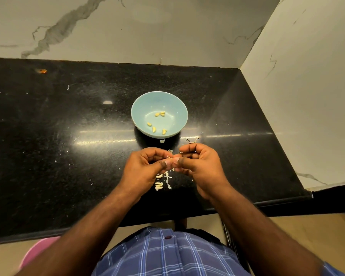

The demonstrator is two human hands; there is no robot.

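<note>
Where the thumbs meet: left hand [145, 166] and right hand [199, 166], curled, pinch one garlic clove [172, 158].
Bowl [157, 100]: five peeled cloves [160, 114] inside.
Tabletop [68, 136]: loose cloves [158, 185], skins [168, 176].

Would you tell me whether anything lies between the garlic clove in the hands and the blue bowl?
Nothing visible blocks it. The left hand and right hand pinch the clove near the bowl; only peel scraps lie on the counter between.

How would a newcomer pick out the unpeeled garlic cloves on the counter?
On the black countertop, find the pale blue bowl and come toward the person, just past the left hand. The cluster of unpeeled cloves lies there, white and still skinned, unlike the yellow peeled cloves inside the bowl.
</note>
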